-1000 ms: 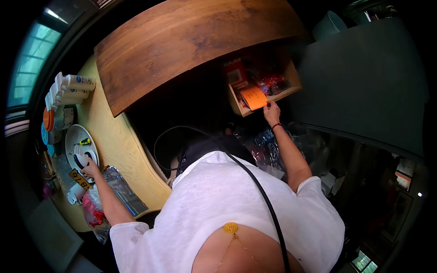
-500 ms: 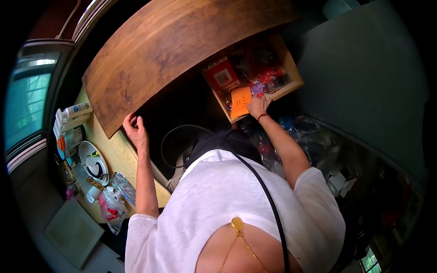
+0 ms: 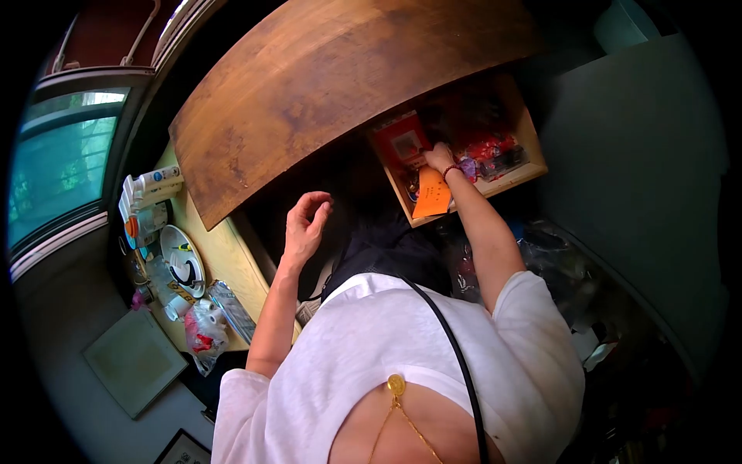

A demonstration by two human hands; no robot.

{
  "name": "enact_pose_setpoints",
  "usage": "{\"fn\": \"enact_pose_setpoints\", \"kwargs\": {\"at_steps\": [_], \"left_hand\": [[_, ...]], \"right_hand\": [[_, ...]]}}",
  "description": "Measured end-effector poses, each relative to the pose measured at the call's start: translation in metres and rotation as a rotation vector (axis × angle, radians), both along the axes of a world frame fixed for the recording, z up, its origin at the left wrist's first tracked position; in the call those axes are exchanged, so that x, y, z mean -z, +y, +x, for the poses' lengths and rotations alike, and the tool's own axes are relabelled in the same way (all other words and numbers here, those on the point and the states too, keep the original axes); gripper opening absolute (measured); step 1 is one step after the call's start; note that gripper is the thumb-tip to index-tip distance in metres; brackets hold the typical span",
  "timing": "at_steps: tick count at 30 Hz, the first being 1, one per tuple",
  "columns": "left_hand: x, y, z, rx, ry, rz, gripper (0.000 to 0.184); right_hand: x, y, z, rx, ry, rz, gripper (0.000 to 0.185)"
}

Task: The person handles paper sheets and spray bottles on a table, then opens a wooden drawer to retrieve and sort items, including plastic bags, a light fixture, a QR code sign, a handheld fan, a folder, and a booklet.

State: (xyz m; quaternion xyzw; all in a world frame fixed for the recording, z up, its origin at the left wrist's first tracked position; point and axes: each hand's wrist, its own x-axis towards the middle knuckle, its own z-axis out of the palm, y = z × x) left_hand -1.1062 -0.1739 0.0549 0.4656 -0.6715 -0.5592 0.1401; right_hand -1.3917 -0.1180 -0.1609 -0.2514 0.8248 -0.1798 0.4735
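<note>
My right hand reaches into the open wooden drawer, between a red box and an orange paper. Its fingertips are partly hidden by the hand, and I cannot make out what they touch. The orange paper lies at the drawer's near left corner. Red and purple packets are to the right of my wrist. My left hand hangs in the air left of the drawer, its fingers curved and apart from the thumb, holding nothing.
A brown wooden tabletop overhangs the drawer. On the light wooden desk at left are bottles, a white plate and a plastic bag. A dark panel stands at right, with clear plastic below it.
My left hand has left the plate on the desk and moved right towards the drawer. My right hand has let go of the orange paper and reached deeper into the drawer.
</note>
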Motion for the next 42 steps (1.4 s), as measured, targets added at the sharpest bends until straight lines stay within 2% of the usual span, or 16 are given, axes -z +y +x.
{"fn": "enact_pose_setpoints", "kwargs": {"at_steps": [3, 5, 9, 11, 14, 15, 18, 22, 24, 26, 30, 33, 36, 38, 40, 42], "left_hand": [[0.002, -0.006, 0.014, 0.010, -0.019, 0.052, 0.015], [0.001, -0.013, 0.020, 0.021, -0.029, 0.061, 0.016], [0.006, -0.034, 0.026, 0.030, -0.013, 0.092, 0.017], [0.009, -0.042, 0.026, 0.037, 0.004, 0.102, 0.017], [0.008, -0.048, 0.022, 0.052, 0.006, 0.105, 0.017], [0.007, -0.048, 0.021, 0.065, -0.005, 0.115, 0.017], [0.004, -0.045, 0.019, 0.077, -0.002, 0.137, 0.018], [0.011, -0.035, 0.025, 0.094, 0.000, 0.177, 0.019], [0.013, -0.028, 0.026, 0.094, -0.009, 0.168, 0.019], [0.012, -0.022, 0.025, 0.088, -0.017, 0.152, 0.020], [0.013, -0.013, 0.027, 0.116, -0.030, 0.111, 0.017], [0.006, -0.007, 0.024, 0.139, -0.041, 0.078, 0.017], [0.001, -0.004, 0.020, 0.156, -0.013, 0.034, 0.018], [-0.002, -0.002, 0.015, 0.165, 0.013, 0.008, 0.018], [-0.007, -0.003, 0.008, 0.194, -0.021, 0.017, 0.018], [-0.018, -0.005, -0.002, 0.213, -0.022, -0.057, 0.018]], "right_hand": [[0.078, -0.008, 0.006, -0.017, 0.082, 0.027, 0.052], [0.055, -0.009, 0.013, 0.051, 0.114, -0.007, 0.048], [0.087, 0.005, -0.010, 0.129, 0.033, -0.055, 0.043], [0.093, 0.012, -0.018, 0.231, -0.080, -0.256, 0.038], [0.040, 0.020, -0.030, 0.210, -0.269, -0.471, 0.033], [0.010, 0.025, -0.031, 0.294, -0.351, -0.392, 0.029], [0.014, 0.051, -0.041, 0.563, -0.625, -0.535, 0.027], [-0.014, 0.058, -0.032, 0.512, -0.686, -0.526, 0.025], [-0.018, 0.069, -0.030, 0.208, -0.161, -0.406, 0.022], [-0.036, 0.083, -0.019, 0.225, -0.057, -0.493, 0.022], [-0.022, 0.115, -0.006, 0.573, -0.514, -0.634, 0.021], [-0.067, 0.120, -0.009, 0.669, -0.741, -0.693, 0.022], [-0.065, 0.136, -0.025, 0.809, -1.000, -0.895, 0.024], [-0.079, 0.138, -0.033, 0.786, -1.104, -0.976, 0.028], [-0.089, 0.133, -0.043, 0.431, -1.676, -1.243, 0.030], [-0.101, 0.131, -0.050, 0.259, -1.769, -1.248, 0.026]]}}
